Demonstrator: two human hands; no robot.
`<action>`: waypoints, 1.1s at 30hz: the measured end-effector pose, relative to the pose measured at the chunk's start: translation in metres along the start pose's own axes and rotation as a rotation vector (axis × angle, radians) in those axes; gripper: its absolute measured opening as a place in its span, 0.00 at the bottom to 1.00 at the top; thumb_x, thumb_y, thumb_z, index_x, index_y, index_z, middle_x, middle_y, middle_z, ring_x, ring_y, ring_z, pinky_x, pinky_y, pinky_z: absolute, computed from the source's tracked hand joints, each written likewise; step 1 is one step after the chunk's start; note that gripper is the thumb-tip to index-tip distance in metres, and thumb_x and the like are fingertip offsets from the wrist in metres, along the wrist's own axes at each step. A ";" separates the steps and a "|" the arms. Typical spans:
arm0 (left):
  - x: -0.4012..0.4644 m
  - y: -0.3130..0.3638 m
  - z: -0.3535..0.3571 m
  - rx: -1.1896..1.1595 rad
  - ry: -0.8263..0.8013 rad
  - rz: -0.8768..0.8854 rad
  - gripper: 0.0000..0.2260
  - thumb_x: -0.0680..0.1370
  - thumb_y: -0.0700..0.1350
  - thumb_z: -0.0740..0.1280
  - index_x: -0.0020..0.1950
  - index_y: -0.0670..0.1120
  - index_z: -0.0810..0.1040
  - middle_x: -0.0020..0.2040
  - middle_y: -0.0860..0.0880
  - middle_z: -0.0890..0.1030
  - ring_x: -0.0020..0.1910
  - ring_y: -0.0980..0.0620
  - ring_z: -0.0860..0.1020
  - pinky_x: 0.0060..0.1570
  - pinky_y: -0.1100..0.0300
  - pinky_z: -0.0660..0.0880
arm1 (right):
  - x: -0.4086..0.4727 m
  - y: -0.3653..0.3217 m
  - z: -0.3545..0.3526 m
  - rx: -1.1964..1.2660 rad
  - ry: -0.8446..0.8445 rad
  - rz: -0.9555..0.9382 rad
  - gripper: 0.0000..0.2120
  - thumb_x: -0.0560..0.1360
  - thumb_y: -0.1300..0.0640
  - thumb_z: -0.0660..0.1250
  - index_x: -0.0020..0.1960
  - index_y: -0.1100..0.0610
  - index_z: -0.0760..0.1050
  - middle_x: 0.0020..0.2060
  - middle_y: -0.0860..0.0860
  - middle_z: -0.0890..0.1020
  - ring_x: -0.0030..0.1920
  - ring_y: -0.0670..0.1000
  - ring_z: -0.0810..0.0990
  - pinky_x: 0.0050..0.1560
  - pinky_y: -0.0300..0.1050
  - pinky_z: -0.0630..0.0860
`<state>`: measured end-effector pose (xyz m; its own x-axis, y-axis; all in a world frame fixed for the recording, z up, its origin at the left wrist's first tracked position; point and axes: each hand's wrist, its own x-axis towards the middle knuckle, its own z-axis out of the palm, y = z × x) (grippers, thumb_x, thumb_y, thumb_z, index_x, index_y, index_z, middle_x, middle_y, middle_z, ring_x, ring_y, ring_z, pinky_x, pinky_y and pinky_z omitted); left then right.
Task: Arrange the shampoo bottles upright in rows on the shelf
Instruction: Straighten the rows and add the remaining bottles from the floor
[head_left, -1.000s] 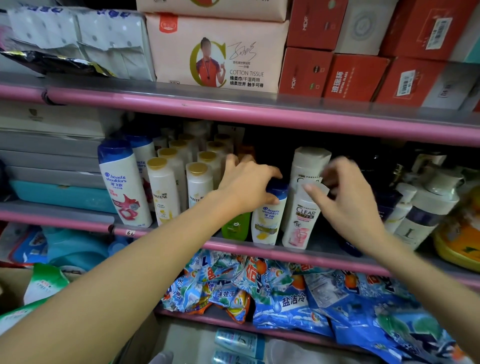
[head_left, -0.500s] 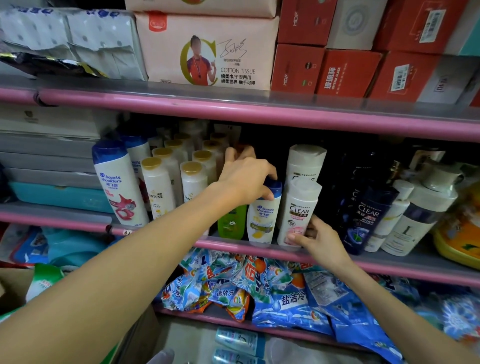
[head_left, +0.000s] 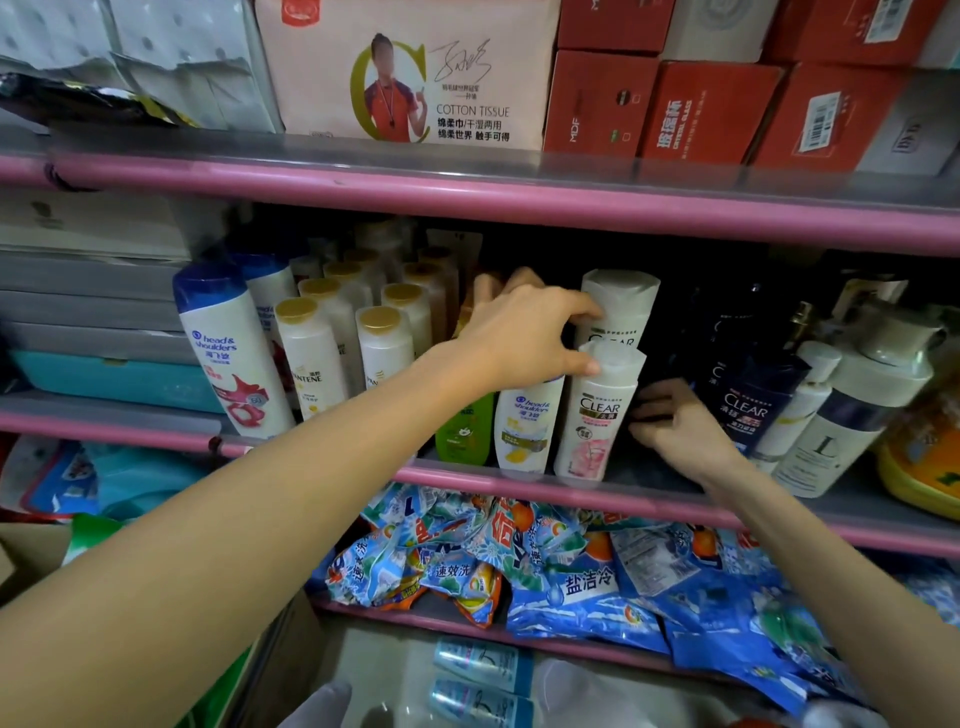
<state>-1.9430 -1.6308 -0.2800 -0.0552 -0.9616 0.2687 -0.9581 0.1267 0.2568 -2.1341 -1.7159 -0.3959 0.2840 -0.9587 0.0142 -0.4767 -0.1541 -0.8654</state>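
A white CLEAR bottle (head_left: 592, 415) with a pink label stands upright at the front edge of the middle shelf (head_left: 519, 480). My left hand (head_left: 524, 332) reaches over a small head & shoulders bottle (head_left: 527, 426), hiding its cap. The thumb rests on the front CLEAR bottle's cap and the index finger lies against a second white CLEAR bottle (head_left: 621, 306) behind. My right hand (head_left: 680, 431) has its fingers curled against the front bottle's lower right side. A green bottle (head_left: 465, 431), several gold-capped Pantene bottles (head_left: 311, 358) and a large head & shoulders bottle (head_left: 228, 353) stand to the left.
A dark CLEAR bottle (head_left: 748, 410) and white pump bottles (head_left: 852, 415) lean at the right, with a dark gap between them and the white CLEAR bottles. Tissue packs and red boxes (head_left: 675, 109) fill the top shelf. Blue detergent bags (head_left: 571, 571) lie below.
My right hand dropped from the front CLEAR bottle's top to its base, then slid round to its right side. My left hand shifted right from the head & shoulders cap toward the CLEAR caps.
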 end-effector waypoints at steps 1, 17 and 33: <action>0.002 0.004 0.001 0.015 0.004 0.010 0.24 0.72 0.61 0.69 0.66 0.59 0.71 0.60 0.56 0.78 0.66 0.48 0.63 0.59 0.45 0.51 | 0.006 -0.004 -0.001 -0.024 -0.054 -0.012 0.25 0.71 0.68 0.70 0.65 0.58 0.66 0.54 0.55 0.77 0.50 0.51 0.78 0.45 0.40 0.74; -0.045 0.017 0.027 -0.118 0.276 0.032 0.12 0.76 0.55 0.65 0.59 0.58 0.77 0.54 0.58 0.80 0.58 0.53 0.72 0.54 0.56 0.60 | -0.031 -0.011 -0.006 -0.013 0.031 0.000 0.08 0.74 0.64 0.67 0.53 0.58 0.75 0.44 0.58 0.83 0.45 0.54 0.82 0.53 0.51 0.79; -0.264 -0.091 0.362 -0.317 -0.578 -0.722 0.19 0.77 0.48 0.64 0.67 0.45 0.70 0.64 0.43 0.73 0.63 0.42 0.72 0.60 0.51 0.71 | -0.127 0.195 0.234 -0.528 -0.780 0.514 0.16 0.77 0.51 0.64 0.33 0.51 0.65 0.30 0.49 0.68 0.31 0.49 0.70 0.30 0.39 0.65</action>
<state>-1.9429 -1.4762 -0.7100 0.3052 -0.7936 -0.5263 -0.7003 -0.5616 0.4407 -2.0683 -1.5685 -0.6835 0.3108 -0.5495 -0.7755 -0.9367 -0.0384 -0.3481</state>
